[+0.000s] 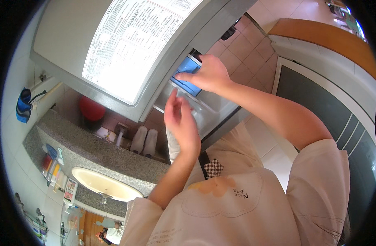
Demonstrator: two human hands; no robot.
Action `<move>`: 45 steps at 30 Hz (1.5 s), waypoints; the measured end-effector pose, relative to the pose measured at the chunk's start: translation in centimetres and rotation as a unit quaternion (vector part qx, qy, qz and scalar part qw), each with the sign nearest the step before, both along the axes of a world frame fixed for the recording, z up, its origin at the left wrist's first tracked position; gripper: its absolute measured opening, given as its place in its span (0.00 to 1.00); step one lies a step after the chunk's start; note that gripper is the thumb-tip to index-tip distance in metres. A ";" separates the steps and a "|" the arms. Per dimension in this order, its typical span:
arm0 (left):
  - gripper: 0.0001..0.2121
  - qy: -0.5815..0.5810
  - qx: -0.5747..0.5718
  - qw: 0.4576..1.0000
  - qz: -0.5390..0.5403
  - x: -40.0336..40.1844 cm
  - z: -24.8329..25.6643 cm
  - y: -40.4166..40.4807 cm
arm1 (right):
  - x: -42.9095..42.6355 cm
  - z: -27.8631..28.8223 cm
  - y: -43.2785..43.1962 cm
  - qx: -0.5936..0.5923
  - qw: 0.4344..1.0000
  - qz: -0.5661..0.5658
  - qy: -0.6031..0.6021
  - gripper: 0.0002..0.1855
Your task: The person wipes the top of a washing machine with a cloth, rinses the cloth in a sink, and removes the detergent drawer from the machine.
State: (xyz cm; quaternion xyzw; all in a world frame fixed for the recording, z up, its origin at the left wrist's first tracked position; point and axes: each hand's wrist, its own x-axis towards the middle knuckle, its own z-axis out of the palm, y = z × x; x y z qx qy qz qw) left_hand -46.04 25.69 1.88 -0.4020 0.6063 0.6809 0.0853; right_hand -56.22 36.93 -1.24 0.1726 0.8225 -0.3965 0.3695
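Note:
A grey appliance, apparently a washing machine (58, 37), stands before me with a printed sheet on its top. At its front edge, a blue plastic insert (188, 69) sits in an opening beside a grey plastic part (206, 106), perhaps a pulled-out drawer. My right hand (208, 73) spans the insert, thumb on the near side and fingers at the far end; the fingertips are partly hidden. Over the grey part is my left hand (181, 120), fingers apart and slightly blurred, holding nothing. Whether its index fingertip touches the edge is unclear.
On the left, a granite counter (92, 141) carries a cream washbasin (105, 184) and a white bottle (70, 190). Below are a red bucket (91, 107) and a pair of pale slippers (140, 140). A white-framed dark glass door (311, 95) stands on the right.

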 end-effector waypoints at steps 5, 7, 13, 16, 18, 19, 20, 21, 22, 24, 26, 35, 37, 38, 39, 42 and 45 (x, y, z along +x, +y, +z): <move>0.23 0.021 -0.226 0.974 0.015 6.2 0.6 -2.3 | 0.3 -0.6 0.2 -0.019 0.998 -0.011 0.053 0.29; 0.25 -0.016 -0.188 0.982 0.002 6.7 -1.4 -3.9 | 0.4 -1.4 0.9 -0.044 0.997 -0.003 0.069 0.29; 0.26 -0.037 0.257 0.966 0.019 4.1 -5.6 -6.0 | 0.2 -3.0 1.4 -0.104 0.994 0.022 0.023 0.29; 0.28 -0.087 0.207 0.974 0.036 3.3 -5.2 -4.4 | 0.2 -3.1 1.3 -0.103 0.994 0.030 0.024 0.30; 0.29 -0.116 0.167 0.978 0.048 3.5 -5.5 -4.0 | 0.1 -2.9 1.1 -0.095 0.994 0.036 0.048 0.30; 0.31 -0.094 0.133 0.986 0.020 4.2 -6.3 -4.0 | 0.0 -2.7 1.0 -0.076 0.996 0.028 0.029 0.33; 0.32 -0.071 0.098 0.993 -0.008 4.6 -6.8 -4.1 | -0.2 -2.5 1.0 -0.058 0.998 0.021 0.009 0.35; 0.32 -0.072 0.097 0.993 -0.009 4.9 -7.0 -4.1 | -0.3 -2.2 0.9 -0.058 0.998 0.019 0.008 0.35; 0.33 -0.062 0.088 0.994 -0.018 5.0 -7.3 -4.2 | -0.5 -2.0 0.9 -0.065 0.998 0.014 -0.002 0.35; 0.34 -0.051 0.078 0.995 -0.028 5.2 -7.4 -4.2 | -0.5 -2.0 0.9 -0.073 0.997 0.007 -0.012 0.35; 0.34 -0.059 0.062 0.996 -0.032 5.2 -7.2 -4.1 | -0.6 -2.4 0.9 -0.047 0.999 0.009 -0.006 0.36; 0.31 -0.030 0.006 0.999 -0.025 4.8 -7.0 -2.7 | -0.6 -2.7 1.1 -0.078 0.997 0.014 0.017 0.37; 0.30 -0.025 0.008 0.999 -0.033 5.0 -7.2 -2.6 | -0.6 -2.7 1.3 -0.079 0.996 0.019 0.021 0.36; 0.31 -0.026 -0.021 0.999 -0.032 5.3 -7.7 -2.7 | -0.5 -2.7 1.3 -0.079 0.996 0.024 0.025 0.36; 0.32 -0.028 -0.048 0.998 -0.033 5.1 -7.7 -2.5 | -0.3 -3.0 1.3 -0.076 0.997 0.023 0.025 0.36; 0.33 -0.053 -0.042 0.997 -0.032 4.7 -7.0 -3.0 | 0.1 -3.5 0.8 -0.003 0.999 0.013 0.048 0.36; 0.34 -0.045 -0.052 0.997 0.018 4.8 -7.5 -2.1 | -0.2 -2.8 0.8 -0.001 0.997 0.043 0.069 0.36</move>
